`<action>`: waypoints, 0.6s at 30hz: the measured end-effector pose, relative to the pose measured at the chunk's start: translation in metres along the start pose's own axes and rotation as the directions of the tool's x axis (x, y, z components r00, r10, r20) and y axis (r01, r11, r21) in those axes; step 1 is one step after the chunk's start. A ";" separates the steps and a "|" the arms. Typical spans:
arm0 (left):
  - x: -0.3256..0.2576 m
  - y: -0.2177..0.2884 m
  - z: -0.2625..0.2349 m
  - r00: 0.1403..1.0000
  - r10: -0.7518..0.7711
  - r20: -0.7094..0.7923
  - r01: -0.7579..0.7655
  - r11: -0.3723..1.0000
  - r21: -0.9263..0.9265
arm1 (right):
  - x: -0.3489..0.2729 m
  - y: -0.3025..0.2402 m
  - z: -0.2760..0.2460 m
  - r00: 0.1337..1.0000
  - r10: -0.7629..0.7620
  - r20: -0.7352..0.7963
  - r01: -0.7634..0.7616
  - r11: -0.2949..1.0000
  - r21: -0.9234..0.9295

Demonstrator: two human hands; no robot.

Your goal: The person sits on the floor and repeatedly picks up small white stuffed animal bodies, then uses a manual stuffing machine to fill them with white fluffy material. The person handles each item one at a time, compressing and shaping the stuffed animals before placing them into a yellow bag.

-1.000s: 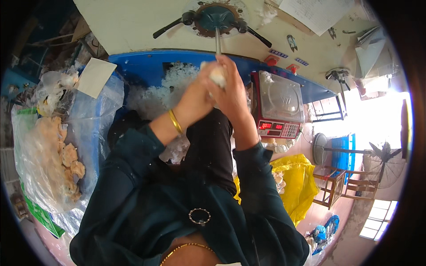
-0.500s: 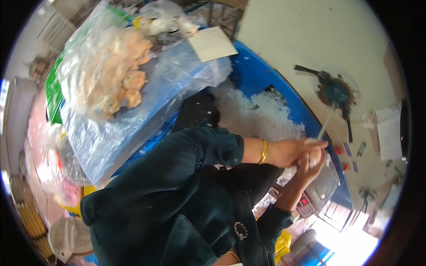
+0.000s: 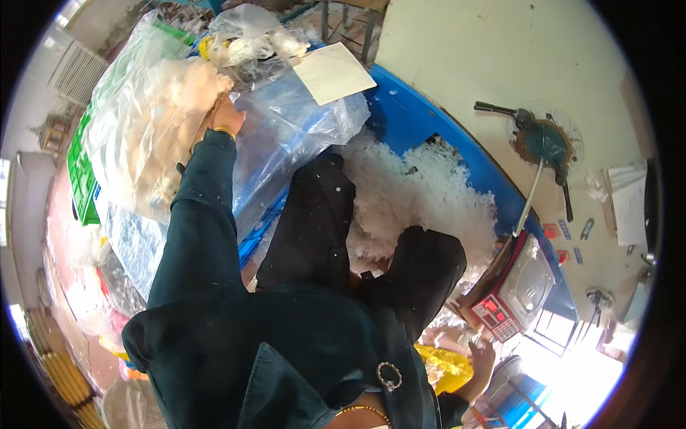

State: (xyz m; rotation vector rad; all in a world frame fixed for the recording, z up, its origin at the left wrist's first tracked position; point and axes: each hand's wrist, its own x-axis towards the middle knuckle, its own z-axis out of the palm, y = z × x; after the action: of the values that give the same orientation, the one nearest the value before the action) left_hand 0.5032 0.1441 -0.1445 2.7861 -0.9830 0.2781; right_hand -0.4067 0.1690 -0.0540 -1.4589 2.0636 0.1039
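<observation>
The left hand (image 3: 227, 114) reaches far up and to the left, into a big clear plastic bag full of pale, fluffy lumps (image 3: 153, 136). The hand has a gold bangle on its wrist, and its fingers press on the pale stuff at the bag's open top, but I cannot tell if they are curled around any of it. The arm wears a dark green sleeve (image 3: 204, 214). Just to the right of that bag lies a bluish clear plastic sheet (image 3: 286, 136), and a flat white card (image 3: 334, 71) rests on top of it. Farther right is a big blue tub (image 3: 429, 132) with a heap of white fluffy stuffing (image 3: 414, 193) in it. The person's legs in black trousers (image 3: 314, 222) stretch toward this heap. The right hand (image 3: 484, 357) is down low on the right, well apart from the left hand, with its fingers spread and holding nothing. It is near a small red and silver weighing scale (image 3: 511, 293) and just beside a yellow plastic bag (image 3: 443, 365). A green bag (image 3: 78, 179) sits at the far left edge.
</observation>
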 end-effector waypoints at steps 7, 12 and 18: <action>-0.043 0.052 -0.001 0.998 0.057 0.004 -0.054 0.963 -0.264 | -0.009 -0.215 0.024 0.872 -0.489 0.006 0.483 0.863 0.147; -0.113 0.110 -0.052 0.968 0.245 -0.061 -0.225 0.728 -0.647 | -0.004 -0.293 0.052 0.757 -0.636 0.150 0.483 0.699 0.527; -0.203 0.216 -0.149 0.803 0.596 -0.023 -0.083 0.074 -0.994 | -0.009 -0.366 0.078 0.603 -0.791 0.103 0.441 0.439 0.783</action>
State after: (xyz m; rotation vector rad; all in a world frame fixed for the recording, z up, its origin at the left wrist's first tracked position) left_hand 0.1939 0.1336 -0.0255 1.2762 -1.2571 -0.7323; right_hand -0.0503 0.0636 -0.0141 -1.4121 0.8401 -0.5486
